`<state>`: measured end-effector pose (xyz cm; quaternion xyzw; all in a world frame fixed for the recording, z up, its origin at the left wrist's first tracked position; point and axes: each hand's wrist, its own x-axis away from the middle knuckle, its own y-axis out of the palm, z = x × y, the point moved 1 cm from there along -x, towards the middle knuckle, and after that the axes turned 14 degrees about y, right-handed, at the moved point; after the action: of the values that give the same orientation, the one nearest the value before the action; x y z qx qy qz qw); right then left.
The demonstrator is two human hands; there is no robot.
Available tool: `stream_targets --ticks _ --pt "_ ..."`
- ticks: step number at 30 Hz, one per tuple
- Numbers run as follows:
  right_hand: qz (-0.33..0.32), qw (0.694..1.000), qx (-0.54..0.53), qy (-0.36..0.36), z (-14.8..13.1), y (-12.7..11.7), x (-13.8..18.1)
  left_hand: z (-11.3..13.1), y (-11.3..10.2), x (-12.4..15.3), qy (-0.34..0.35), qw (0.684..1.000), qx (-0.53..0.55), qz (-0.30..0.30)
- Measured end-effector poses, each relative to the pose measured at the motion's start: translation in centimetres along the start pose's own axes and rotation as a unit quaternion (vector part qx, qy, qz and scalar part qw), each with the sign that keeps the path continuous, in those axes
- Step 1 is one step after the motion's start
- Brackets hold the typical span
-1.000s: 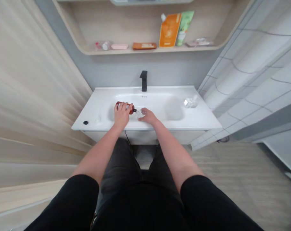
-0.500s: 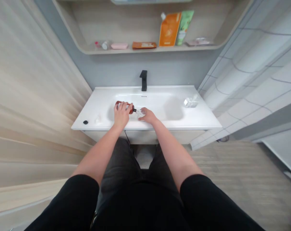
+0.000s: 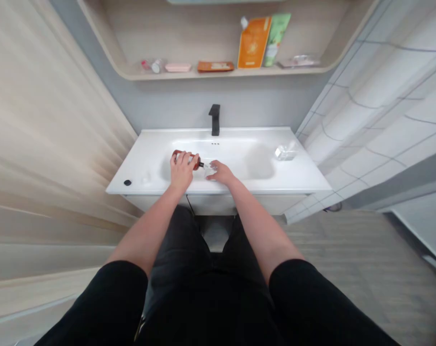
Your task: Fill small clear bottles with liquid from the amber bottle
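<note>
My left hand [image 3: 181, 173] is wrapped round a small amber-brown bottle [image 3: 178, 154] that lies tilted on its side over the white sink [image 3: 239, 180], its dark neck pointing right. My right hand [image 3: 221, 173] is closed on a small clear container [image 3: 210, 169] held right at the bottle's neck. Both hands hover above the basin near its front edge.
A black tap [image 3: 214, 119] stands at the back of the basin. A clear object [image 3: 284, 153] lies on the counter's right side, and a small black cap [image 3: 127, 182] sits at the left front. The shelf [image 3: 221, 73] above holds orange and green pouches and small items. A tiled wall is at the right.
</note>
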<state>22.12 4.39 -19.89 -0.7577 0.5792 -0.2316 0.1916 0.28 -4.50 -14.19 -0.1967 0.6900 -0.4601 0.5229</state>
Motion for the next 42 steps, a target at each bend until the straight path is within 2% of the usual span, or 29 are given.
stream_targets --ticks 19,42 --pt "0.009 1.000 0.011 -0.003 -1.1 -0.5 1.0 -0.5 0.9 0.2 0.014 0.999 -0.010 0.027" --pt "0.010 1.000 0.015 -0.011 -0.6 -0.5 0.8 -0.4 0.8 0.3 0.017 1.000 0.005 0.024"
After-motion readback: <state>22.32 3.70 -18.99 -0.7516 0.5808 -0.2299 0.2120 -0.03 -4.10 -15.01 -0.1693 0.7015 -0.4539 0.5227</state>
